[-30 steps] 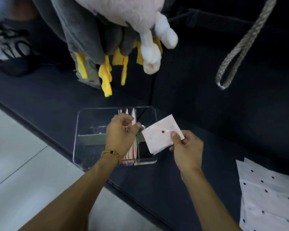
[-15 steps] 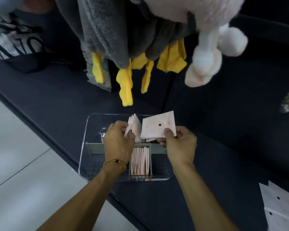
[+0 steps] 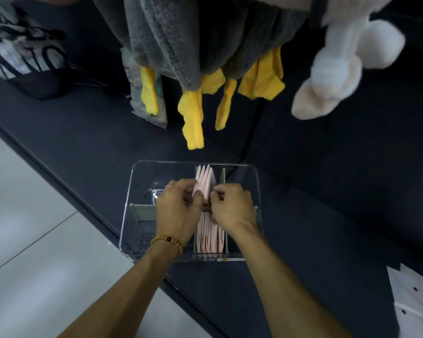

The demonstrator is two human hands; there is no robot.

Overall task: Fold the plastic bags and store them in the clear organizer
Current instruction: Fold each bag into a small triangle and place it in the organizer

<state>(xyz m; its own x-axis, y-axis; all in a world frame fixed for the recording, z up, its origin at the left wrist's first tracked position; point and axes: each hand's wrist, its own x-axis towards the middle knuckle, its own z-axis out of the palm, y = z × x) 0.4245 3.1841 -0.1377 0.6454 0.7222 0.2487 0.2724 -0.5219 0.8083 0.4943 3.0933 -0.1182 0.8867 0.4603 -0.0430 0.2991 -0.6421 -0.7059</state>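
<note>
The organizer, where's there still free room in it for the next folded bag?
In the clear organizer, the two left compartments either side of the grey divider look bare. The middle lane is packed with folded bags, and both the left hand and right hand crowd it.

Dark bench [image 3: 327, 191], pale, perhaps tiled floor [image 3: 34, 240]

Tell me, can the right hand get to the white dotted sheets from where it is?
Probably yes. The right hand is busy pinching folded bags in the organizer, but nothing lies between it and the sheets on that same side.
</note>
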